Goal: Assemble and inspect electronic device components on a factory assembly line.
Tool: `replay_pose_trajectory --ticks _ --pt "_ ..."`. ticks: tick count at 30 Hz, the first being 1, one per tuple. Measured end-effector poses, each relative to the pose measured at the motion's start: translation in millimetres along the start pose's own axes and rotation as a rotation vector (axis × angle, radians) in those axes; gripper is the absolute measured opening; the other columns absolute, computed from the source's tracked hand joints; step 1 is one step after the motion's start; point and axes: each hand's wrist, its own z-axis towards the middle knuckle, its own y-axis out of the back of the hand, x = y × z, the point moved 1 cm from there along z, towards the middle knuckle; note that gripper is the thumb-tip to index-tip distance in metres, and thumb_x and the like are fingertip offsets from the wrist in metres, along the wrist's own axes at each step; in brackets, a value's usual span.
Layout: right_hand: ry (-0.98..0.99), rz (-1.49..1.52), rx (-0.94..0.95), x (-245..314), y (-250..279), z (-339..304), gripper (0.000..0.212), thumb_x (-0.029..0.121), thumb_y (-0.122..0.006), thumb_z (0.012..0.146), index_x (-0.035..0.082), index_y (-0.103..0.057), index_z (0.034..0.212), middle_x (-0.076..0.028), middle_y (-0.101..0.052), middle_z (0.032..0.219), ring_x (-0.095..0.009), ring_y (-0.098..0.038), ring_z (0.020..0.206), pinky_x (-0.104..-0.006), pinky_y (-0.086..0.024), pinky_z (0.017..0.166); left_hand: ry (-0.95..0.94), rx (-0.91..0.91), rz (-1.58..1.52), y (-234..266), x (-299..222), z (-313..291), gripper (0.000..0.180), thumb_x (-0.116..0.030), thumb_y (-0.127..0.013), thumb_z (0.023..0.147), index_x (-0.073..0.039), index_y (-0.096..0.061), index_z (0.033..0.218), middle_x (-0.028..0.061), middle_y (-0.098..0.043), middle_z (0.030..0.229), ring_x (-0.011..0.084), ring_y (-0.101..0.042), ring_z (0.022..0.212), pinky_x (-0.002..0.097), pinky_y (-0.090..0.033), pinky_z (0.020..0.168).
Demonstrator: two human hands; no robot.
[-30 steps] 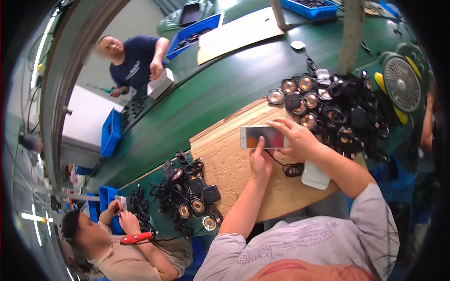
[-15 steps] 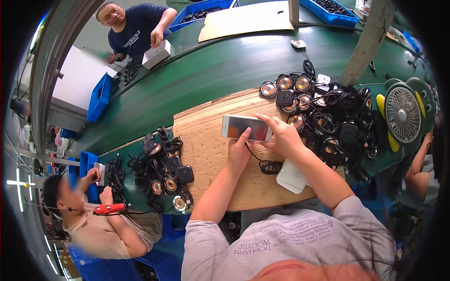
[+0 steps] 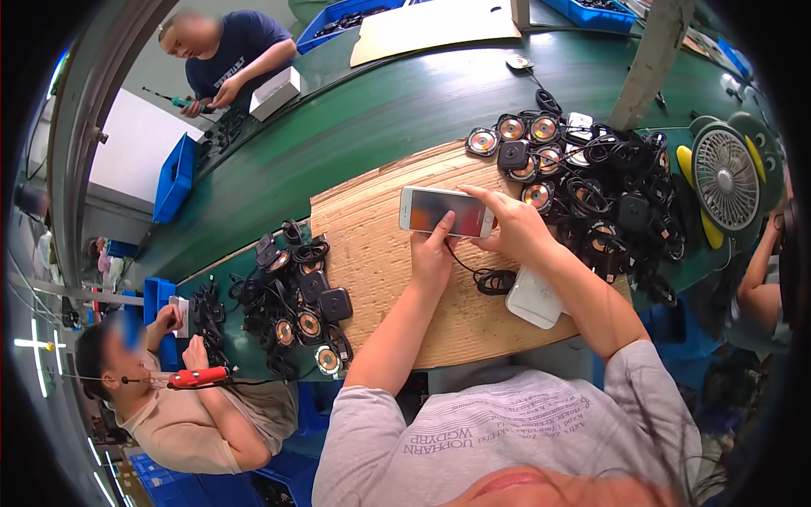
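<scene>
Over the cardboard sheet (image 3: 380, 291), a white-framed smartphone (image 3: 424, 208) lies sideways between my two hands, its dim, blurry screen facing up. My left hand (image 3: 432, 252) holds it from below, with the thumb resting on the glass. At its right end, my right hand (image 3: 517, 221) grips the edge. From under the phone a thin black cable runs down to a coiled bundle (image 3: 494, 280); what it joins beneath the phone is hidden. Partly covered by my right forearm is a white flat piece with rounded corners (image 3: 532, 300).
Black square and round pads with copper coils and cables pile up right (image 3: 583, 182) and left (image 3: 304, 317). A small fan (image 3: 725, 177) stands far right. The green belt (image 3: 405, 110) runs beyond; a metal post (image 3: 655, 63) rises there. Co-workers sit left and across.
The phone and both hands have shifted slightly upward in view. Across the belt, the co-worker has looked down and now holds a green-handled tool near a white box.
</scene>
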Motion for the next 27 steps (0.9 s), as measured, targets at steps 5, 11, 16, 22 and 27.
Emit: replay_pose_trajectory --ticks 5,11,16,22,27 --pt "0.063 0.003 -0.055 -4.3 -6.7 -0.9 0.078 0.017 -0.079 0.065 0.024 -0.049 0.137 -0.007 -0.067 0.099 -0.022 -0.062 0.066 -0.0331 -0.051 0.057 -0.001 0.002 -0.019 1.4 -0.8 -0.7 0.029 -0.002 -0.062 0.092 -0.003 -0.056 0.120 0.0093 -0.065 0.113 0.0190 -0.066 0.099 0.0257 -0.055 0.084" --pt "0.048 0.027 -0.058 -4.0 -8.5 0.5 0.078 0.016 -0.080 0.065 0.024 -0.049 0.136 -0.007 -0.067 0.098 -0.021 -0.061 0.063 -0.0325 -0.050 0.054 0.006 -0.024 -0.009 -0.9 -3.0 0.4 0.029 -0.002 -0.062 0.092 -0.004 -0.056 0.120 0.0091 -0.065 0.112 0.0187 -0.065 0.099 0.0252 -0.055 0.083" --pt "0.044 0.037 -0.057 -5.0 -8.0 0.1 0.078 0.016 -0.080 0.064 0.024 -0.050 0.136 -0.007 -0.067 0.097 -0.020 -0.061 0.062 -0.0317 -0.050 0.053 0.010 -0.036 -0.018 -0.8 -1.0 1.4 0.029 -0.001 -0.062 0.092 -0.004 -0.056 0.120 0.0089 -0.065 0.112 0.0184 -0.065 0.098 0.0249 -0.055 0.083" --pt "0.056 0.046 -0.064 -6.0 -7.7 0.3 0.078 0.016 -0.080 0.064 0.024 -0.050 0.136 -0.008 -0.067 0.095 -0.019 -0.060 0.061 -0.0308 -0.049 0.053 0.008 -0.011 -0.027 -1.2 -1.1 2.0 0.030 -0.002 -0.063 0.091 -0.003 -0.056 0.120 0.0089 -0.065 0.112 0.0180 -0.065 0.098 0.0247 -0.055 0.083" --pt "0.022 0.019 -0.053 -5.8 -7.7 -0.2 0.080 0.016 -0.081 0.064 0.024 -0.050 0.137 -0.008 -0.067 0.093 -0.019 -0.060 0.060 -0.0308 -0.049 0.053 0.049 0.025 -0.001 2.9 -1.0 4.1 0.032 -0.003 -0.063 0.091 -0.003 -0.055 0.121 0.0091 -0.064 0.113 0.0187 -0.065 0.099 0.0252 -0.054 0.083"
